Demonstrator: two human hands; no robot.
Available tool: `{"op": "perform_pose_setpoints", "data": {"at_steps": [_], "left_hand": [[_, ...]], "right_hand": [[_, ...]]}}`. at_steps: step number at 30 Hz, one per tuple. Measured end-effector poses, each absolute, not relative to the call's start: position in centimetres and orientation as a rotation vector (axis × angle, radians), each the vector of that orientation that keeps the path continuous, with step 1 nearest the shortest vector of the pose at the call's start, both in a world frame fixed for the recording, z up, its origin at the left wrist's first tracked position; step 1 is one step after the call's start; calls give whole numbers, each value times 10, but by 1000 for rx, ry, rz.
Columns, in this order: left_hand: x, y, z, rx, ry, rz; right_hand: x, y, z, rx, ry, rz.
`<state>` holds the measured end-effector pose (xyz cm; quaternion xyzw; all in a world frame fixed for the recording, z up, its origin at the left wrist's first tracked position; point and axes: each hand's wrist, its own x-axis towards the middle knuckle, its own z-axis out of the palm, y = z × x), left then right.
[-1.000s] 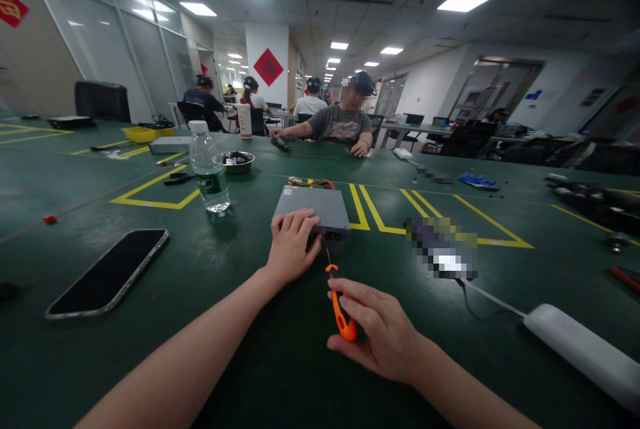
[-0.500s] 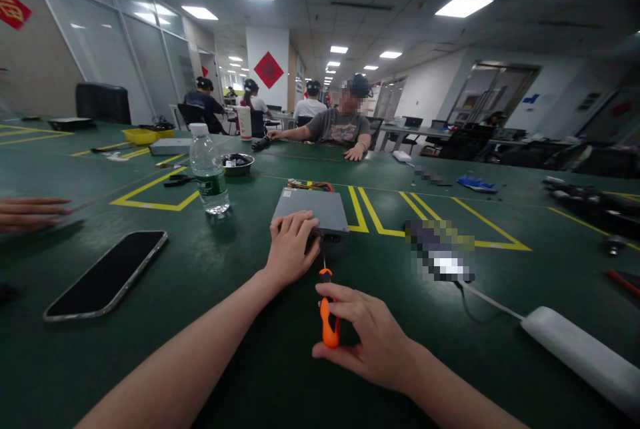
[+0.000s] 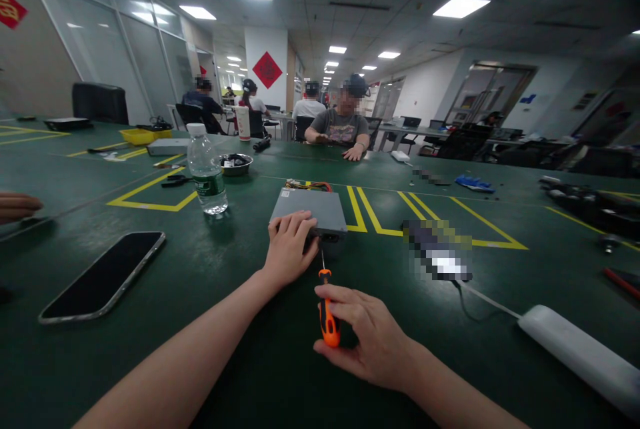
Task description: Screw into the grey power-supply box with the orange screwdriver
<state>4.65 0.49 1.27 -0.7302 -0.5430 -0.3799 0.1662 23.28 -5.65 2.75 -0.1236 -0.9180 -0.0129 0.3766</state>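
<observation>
A grey metal power supply unit (image 3: 320, 205) lies on the green table, its coloured wires at the far side. My left hand (image 3: 290, 245) rests over its near left corner, fingers on top and thumb down at the near face, gripping it. In my right hand (image 3: 367, 329) is a screwdriver (image 3: 330, 322) with an orange and black handle, held between thumb and fingers. Its thin shaft points away from me to the near face of the unit. Whether the tip sits in a screw is too small to tell.
Left of the unit stand a water bottle (image 3: 207, 172) and a metal bowl (image 3: 236, 163) of small parts. A phone (image 3: 105, 275) lies nearer me. To the right are a blurred-out device (image 3: 437, 249) and a white power strip (image 3: 575, 355). Another person's hand (image 3: 20, 207) is at the left edge.
The screwdriver handle has turned slightly in my right hand. My left hand stays on the unit. The person opposite has drawn one hand back from a black object; the hand at left has pulled away.
</observation>
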Motion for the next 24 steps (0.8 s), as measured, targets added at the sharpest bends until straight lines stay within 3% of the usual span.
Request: {"op": "perform_pose_setpoints", "data": {"at_steps": [7,17,24], "left_hand": [[47,5,12,-2068,-1553,-1065],[47,5,13,-2071,-1545,-1061],[47,5,12,-2072,-1542,-1071]], "right_hand": [[229,-62,39,-254,-2535,-191],[233,-57,33,-272,-2350,-92],[232,-60,37,-253,-2384,-243]]}}
